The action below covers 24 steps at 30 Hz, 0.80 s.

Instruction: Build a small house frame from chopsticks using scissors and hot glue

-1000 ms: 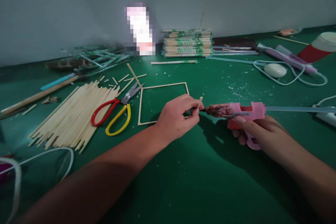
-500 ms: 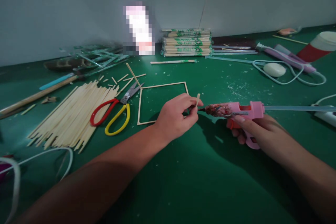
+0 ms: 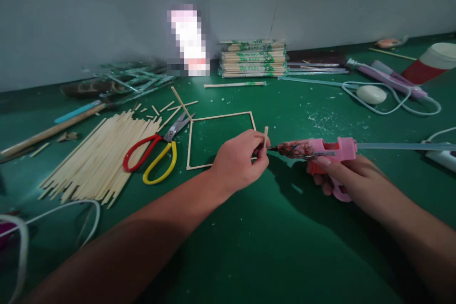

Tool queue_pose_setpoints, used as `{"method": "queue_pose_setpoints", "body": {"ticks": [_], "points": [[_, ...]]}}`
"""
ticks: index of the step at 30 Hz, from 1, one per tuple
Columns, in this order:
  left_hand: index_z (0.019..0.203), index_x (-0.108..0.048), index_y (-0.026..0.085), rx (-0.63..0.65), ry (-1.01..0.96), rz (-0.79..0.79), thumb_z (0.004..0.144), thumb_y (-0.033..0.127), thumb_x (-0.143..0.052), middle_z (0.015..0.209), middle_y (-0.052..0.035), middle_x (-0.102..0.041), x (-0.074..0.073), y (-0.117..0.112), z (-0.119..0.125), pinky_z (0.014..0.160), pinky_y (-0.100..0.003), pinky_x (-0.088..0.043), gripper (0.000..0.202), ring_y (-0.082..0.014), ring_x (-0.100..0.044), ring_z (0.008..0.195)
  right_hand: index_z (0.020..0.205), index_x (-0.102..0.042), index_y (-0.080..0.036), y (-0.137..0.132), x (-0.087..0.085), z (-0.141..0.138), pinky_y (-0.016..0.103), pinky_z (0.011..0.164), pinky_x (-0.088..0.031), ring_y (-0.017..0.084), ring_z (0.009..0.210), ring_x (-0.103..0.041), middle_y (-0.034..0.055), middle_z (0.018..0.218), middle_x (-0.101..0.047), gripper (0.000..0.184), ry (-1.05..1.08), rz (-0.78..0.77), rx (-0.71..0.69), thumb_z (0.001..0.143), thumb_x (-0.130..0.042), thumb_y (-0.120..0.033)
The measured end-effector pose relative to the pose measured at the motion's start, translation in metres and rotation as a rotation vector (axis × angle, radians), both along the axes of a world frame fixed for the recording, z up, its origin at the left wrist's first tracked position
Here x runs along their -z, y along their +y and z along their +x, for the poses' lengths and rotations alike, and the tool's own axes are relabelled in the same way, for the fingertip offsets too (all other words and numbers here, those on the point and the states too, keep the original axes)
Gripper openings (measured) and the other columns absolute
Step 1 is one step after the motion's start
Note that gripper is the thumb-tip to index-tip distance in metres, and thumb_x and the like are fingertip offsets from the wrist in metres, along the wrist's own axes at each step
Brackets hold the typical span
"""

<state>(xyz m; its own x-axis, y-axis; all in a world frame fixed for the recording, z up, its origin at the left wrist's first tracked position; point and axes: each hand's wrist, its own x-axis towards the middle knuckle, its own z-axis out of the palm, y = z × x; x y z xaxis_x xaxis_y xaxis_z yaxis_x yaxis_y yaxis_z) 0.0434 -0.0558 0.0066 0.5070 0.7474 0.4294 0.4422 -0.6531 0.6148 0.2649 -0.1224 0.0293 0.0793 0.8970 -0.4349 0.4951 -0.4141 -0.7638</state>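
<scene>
Between the fingertips of my left hand point(image 3: 240, 159) is a short wooden stick point(image 3: 266, 137), pinched with its upper end poking out. My right hand point(image 3: 344, 173) is wrapped around a pink glue gun point(image 3: 320, 148), whose dark nozzle points left and sits close to my left fingertips; whether it touches the stick I cannot tell. A clear glue stick point(image 3: 399, 146) runs out of the gun's rear. A rectangular stick frame point(image 3: 221, 116) lies on the table, its near right corner partly hidden by my left hand. From its far left corner another stick point(image 3: 181, 102) rises at a slant.
Scissors with red and yellow handles point(image 3: 167, 145) lie left of the frame, beside a pile of wooden sticks point(image 3: 96, 161). Wrapped chopsticks point(image 3: 253, 59) are stacked by the wall. A bright, pixelated upright object point(image 3: 190, 40), a corded white oval point(image 3: 371, 95) and a red-and-white cup point(image 3: 431, 69) stand behind.
The short stick in my left hand has shifted slightly left and stands a little more upright. The glue gun has barely moved; both hands keep their hold.
</scene>
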Motion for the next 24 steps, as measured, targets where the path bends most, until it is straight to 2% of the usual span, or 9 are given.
{"method": "queue_pose_setpoints", "body": {"ticks": [5, 12, 17, 24], "points": [[0.084, -0.059, 0.016, -0.015, 0.042, 0.022, 0.077, 0.008, -0.050, 0.087, -0.0023, -0.064, -0.0005, 0.0003, 0.0001, 0.067, -0.024, -0.049, 0.013, -0.0109, -0.058, 0.070, 0.077, -0.065, -0.016, -0.0001, -0.0009, -0.0009, 0.024, 0.042, -0.038, 0.013, 0.049, -0.055, 0.0037, 0.062, -0.061, 0.055, 0.009, 0.002, 0.005, 0.075, -0.048, -0.069], [0.082, -0.058, 0.016, 0.001, 0.023, -0.015, 0.076, 0.007, -0.050, 0.087, -0.0015, -0.064, 0.0002, 0.0008, -0.0006, 0.061, -0.021, -0.047, 0.013, -0.0087, -0.056, 0.065, 0.073, -0.065, -0.016, -0.0001, -0.0032, -0.0012, 0.024, 0.043, -0.037, 0.013, 0.047, -0.053, 0.0031, 0.055, -0.059, 0.057, -0.035, -0.011, -0.010, 0.076, -0.045, -0.069], [0.082, -0.058, 0.016, 0.000, 0.027, -0.031, 0.076, 0.008, -0.050, 0.086, -0.0007, -0.064, -0.0007, 0.0009, -0.0014, 0.059, -0.020, -0.044, 0.013, -0.0084, -0.055, 0.064, 0.078, -0.065, -0.016, -0.0007, -0.0039, -0.0013, 0.023, 0.042, -0.037, 0.013, 0.049, -0.054, 0.0034, 0.061, -0.061, 0.054, -0.007, 0.004, -0.015, 0.076, -0.046, -0.067], [0.079, -0.058, 0.015, 0.013, 0.068, -0.037, 0.076, 0.008, -0.049, 0.082, -0.0005, -0.061, -0.0037, 0.0004, -0.0020, 0.059, -0.022, -0.041, 0.012, -0.0090, -0.053, 0.065, 0.077, -0.064, -0.016, 0.0006, -0.0022, -0.0012, 0.024, 0.043, -0.038, 0.013, 0.049, -0.054, 0.0033, 0.059, -0.060, 0.055, -0.008, -0.006, -0.005, 0.076, -0.047, -0.068]]}}
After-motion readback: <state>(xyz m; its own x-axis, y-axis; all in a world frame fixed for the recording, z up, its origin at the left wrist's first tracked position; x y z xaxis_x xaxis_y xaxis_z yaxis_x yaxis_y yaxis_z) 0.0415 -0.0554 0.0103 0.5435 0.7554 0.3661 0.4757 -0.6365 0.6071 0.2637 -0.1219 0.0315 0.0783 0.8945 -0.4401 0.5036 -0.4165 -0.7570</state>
